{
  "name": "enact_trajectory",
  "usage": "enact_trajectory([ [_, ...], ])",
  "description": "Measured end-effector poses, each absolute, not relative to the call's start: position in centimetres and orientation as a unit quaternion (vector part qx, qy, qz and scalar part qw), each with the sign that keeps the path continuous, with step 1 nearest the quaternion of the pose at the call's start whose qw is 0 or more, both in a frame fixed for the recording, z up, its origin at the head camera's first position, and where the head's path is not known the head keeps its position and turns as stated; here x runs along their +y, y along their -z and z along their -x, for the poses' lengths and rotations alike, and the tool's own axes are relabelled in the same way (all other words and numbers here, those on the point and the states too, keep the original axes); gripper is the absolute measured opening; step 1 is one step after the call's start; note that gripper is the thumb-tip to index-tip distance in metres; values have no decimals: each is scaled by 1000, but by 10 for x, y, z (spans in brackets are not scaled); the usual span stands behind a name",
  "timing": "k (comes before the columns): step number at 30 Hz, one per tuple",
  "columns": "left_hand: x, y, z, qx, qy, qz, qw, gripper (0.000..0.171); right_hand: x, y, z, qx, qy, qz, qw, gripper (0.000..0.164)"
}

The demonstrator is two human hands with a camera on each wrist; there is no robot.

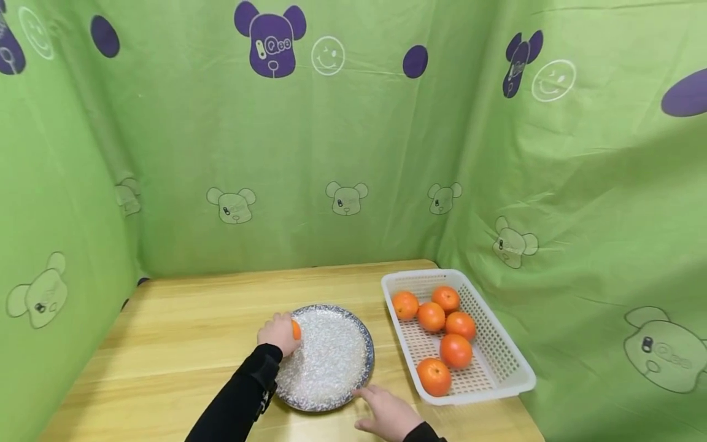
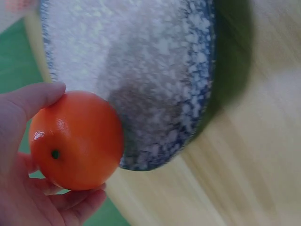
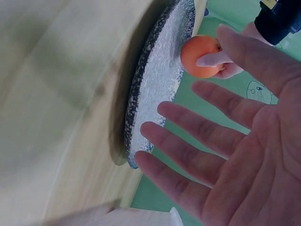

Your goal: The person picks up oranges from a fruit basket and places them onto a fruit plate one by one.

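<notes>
My left hand (image 1: 277, 333) holds a shiny orange (image 2: 77, 140) at the left side of a round speckled plate (image 1: 328, 359). In the left wrist view the thumb lies along the top of the orange and the fingers curl beneath it; a small green stem spot shows on its skin. The plate has a pale, mottled face and a dark blue-flecked rim, with nothing lying on it. Beside the plate's front right rim is my right hand (image 1: 389, 412), holding nothing, its fingers (image 3: 188, 165) spread and nearly straight in the right wrist view.
A white perforated plastic basket (image 1: 525, 376) stands right of the plate, with several oranges (image 1: 456, 352) in it. Everything rests on a light wooden table (image 1: 182, 344). Green patterned cloth (image 1: 331, 135) hangs behind the table and along both sides.
</notes>
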State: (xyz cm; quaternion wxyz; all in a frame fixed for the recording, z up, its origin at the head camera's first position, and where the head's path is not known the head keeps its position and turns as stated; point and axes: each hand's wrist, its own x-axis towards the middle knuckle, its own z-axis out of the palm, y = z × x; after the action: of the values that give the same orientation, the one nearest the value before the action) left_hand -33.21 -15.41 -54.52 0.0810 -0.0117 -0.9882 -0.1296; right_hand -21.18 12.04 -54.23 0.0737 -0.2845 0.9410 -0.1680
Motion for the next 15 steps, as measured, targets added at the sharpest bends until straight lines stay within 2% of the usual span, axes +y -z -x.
enact_trajectory([
  [4, -156, 561, 335, -986, 129, 12, 106, 62, 121, 544, 211, 940, 176, 285, 73, 51],
  [7, -157, 565, 332, -984, 139, 12, 110, 68, 121, 543, 210, 939, 177, 284, 74, 50],
  [11, -160, 559, 327, -982, 161, 9, 98, 80, 121, 542, 211, 940, 176, 281, 76, 50],
  [15, -162, 545, 317, -976, 189, 8, 106, 86, 120, 542, 211, 941, 178, 277, 78, 50],
])
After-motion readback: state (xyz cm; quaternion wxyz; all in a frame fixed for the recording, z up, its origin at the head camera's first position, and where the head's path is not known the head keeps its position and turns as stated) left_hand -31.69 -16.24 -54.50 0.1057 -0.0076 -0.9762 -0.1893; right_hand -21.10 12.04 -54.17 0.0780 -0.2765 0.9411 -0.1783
